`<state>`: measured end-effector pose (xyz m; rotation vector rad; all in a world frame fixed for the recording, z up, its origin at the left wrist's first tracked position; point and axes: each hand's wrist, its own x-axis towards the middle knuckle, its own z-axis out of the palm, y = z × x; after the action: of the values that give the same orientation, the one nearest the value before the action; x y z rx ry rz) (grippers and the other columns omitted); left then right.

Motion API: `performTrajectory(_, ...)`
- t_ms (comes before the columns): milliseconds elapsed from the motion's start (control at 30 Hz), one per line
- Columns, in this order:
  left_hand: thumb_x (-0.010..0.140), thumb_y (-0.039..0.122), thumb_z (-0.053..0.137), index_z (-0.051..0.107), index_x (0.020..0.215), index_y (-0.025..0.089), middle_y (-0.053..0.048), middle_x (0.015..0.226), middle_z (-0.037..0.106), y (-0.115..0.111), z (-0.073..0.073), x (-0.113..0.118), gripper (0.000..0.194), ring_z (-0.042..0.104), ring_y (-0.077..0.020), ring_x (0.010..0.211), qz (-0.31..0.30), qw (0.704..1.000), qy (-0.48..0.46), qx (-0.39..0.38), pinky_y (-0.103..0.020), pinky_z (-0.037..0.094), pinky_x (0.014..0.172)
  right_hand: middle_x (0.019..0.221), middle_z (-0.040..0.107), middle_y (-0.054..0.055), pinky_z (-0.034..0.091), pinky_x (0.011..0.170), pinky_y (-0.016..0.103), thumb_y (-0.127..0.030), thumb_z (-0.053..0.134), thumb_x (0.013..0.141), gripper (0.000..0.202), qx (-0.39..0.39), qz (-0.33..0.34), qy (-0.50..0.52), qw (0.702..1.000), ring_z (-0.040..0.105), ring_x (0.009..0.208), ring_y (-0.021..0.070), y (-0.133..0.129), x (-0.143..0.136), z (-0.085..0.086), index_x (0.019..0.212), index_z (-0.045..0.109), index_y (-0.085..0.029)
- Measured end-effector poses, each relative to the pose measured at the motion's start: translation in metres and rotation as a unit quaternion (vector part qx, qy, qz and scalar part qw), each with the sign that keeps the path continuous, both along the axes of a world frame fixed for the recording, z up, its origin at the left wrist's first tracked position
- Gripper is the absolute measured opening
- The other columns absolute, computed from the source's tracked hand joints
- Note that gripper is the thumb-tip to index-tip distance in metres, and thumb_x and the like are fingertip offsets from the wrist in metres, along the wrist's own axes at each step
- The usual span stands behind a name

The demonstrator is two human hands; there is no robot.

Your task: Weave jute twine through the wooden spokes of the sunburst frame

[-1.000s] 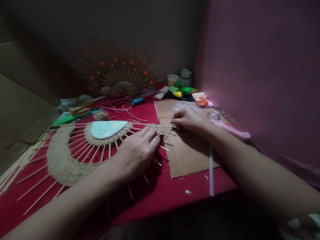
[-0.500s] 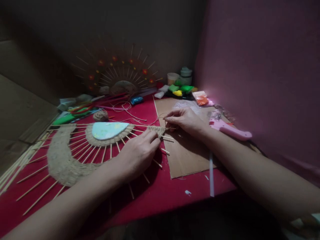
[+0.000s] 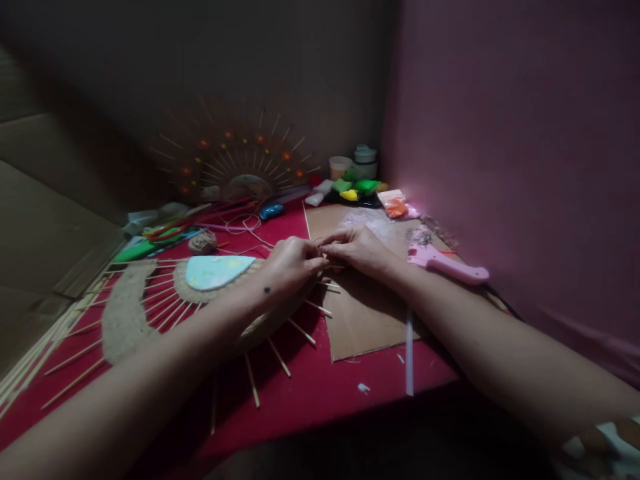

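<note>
A half-round fan of thin sticks lies on the red tabletop, with a woven twine band (image 3: 125, 313) across its sticks and a pale blue half-circle (image 3: 217, 272) at its centre. My left hand (image 3: 290, 267) is over the fan's right end, its fingertips pinched on the twine. Right against it, my right hand (image 3: 356, 251) pinches the same thin twine between thumb and forefinger. The fingers of both hands meet above the stick ends, and the strand between them is mostly hidden. My left forearm covers the lower part of the band.
A cardboard sheet (image 3: 365, 327) lies under my right hand, with a pink glue gun (image 3: 450, 265) and a clear glue stick (image 3: 409, 360) to the right. Behind are a twine ball (image 3: 203, 243), orange-handled scissors (image 3: 167, 230), coloured clay packets (image 3: 367, 187) and a finished flowered fan (image 3: 245, 160).
My left hand has lifted from the woven band and moved up and right to meet my right hand at the twine. The whole view has shifted slightly.
</note>
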<state>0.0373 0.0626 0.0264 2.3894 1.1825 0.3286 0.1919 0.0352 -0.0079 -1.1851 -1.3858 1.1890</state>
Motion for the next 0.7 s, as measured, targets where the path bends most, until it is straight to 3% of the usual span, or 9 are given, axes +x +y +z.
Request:
performTrajectory(167, 0.074, 0.035, 0.056, 0.071, 0.076, 0.015, -0.004, 0.066, 0.067, 0.002, -0.018, 0.000, 0.025, 0.058, -0.0161, 0.064, 0.025, 0.994, -0.102, -0.010, -0.024, 0.039, 0.056, 0.059, 0.059, -0.002, 0.044, 0.049, 0.020, -0.012, 0.055, 0.080, 0.008, -0.008, -0.014, 0.001, 1.000, 0.053, 0.050, 0.0083, -0.001, -0.001, 0.003, 0.082, 0.062, -0.015)
performTrajectory(300, 0.068, 0.032, 0.060, 0.063, 0.068, 0.015, 0.001, 0.057, 0.059, 0.002, -0.019, -0.004, 0.017, 0.052, -0.0115, 0.053, 0.062, 0.979, -0.182, -0.066, -0.022, 0.036, 0.050, 0.063, 0.060, -0.003, 0.040, 0.043, 0.021, -0.003, 0.053, 0.073, 0.028, -0.036, -0.084, -0.018, 0.996, 0.054, 0.044, 0.0094, -0.004, -0.002, 0.011, 0.096, 0.049, -0.019)
performTrajectory(367, 0.067, 0.031, 0.061, 0.059, 0.064, 0.015, 0.003, 0.053, 0.055, 0.000, -0.017, -0.005, 0.016, 0.048, -0.0097, 0.049, 0.077, 0.970, -0.208, -0.100, -0.021, 0.035, 0.048, 0.060, 0.058, -0.005, 0.039, 0.042, 0.021, -0.002, 0.055, 0.069, 0.031, -0.048, -0.095, -0.036, 0.994, 0.053, 0.044, 0.0101, -0.006, -0.001, 0.015, 0.094, 0.049, -0.020)
performTrajectory(500, 0.070, 0.029, 0.059, 0.055, 0.060, 0.015, 0.002, 0.052, 0.053, -0.005, -0.012, -0.008, 0.018, 0.044, -0.0077, 0.046, 0.085, 0.961, -0.226, -0.137, -0.020, 0.032, 0.046, 0.048, 0.054, -0.002, 0.034, 0.042, 0.022, -0.009, 0.056, 0.070, 0.008, -0.069, 0.004, -0.169, 0.983, 0.047, 0.041, 0.0093, -0.008, 0.003, 0.019, 0.065, 0.057, -0.015)
performTrajectory(567, 0.071, 0.030, 0.059, 0.057, 0.062, 0.014, 0.001, 0.055, 0.055, -0.007, -0.011, -0.010, 0.019, 0.045, -0.0080, 0.047, 0.083, 0.959, -0.229, -0.146, -0.021, 0.031, 0.046, 0.047, 0.053, -0.001, 0.032, 0.042, 0.023, -0.014, 0.055, 0.074, 0.017, -0.058, 0.047, -0.222, 0.972, 0.045, 0.041, 0.0084, -0.009, 0.005, 0.020, 0.057, 0.058, -0.015)
performTrajectory(700, 0.069, 0.028, 0.062, 0.060, 0.064, 0.013, 0.000, 0.058, 0.058, -0.011, -0.007, -0.012, 0.016, 0.049, -0.0090, 0.052, 0.058, 0.947, -0.257, -0.182, -0.021, 0.035, 0.050, 0.048, 0.051, -0.002, 0.028, 0.041, 0.022, -0.019, 0.055, 0.078, 0.023, -0.046, 0.055, -0.256, 0.964, 0.041, 0.040, 0.0063, -0.011, 0.004, 0.022, 0.056, 0.057, -0.015)
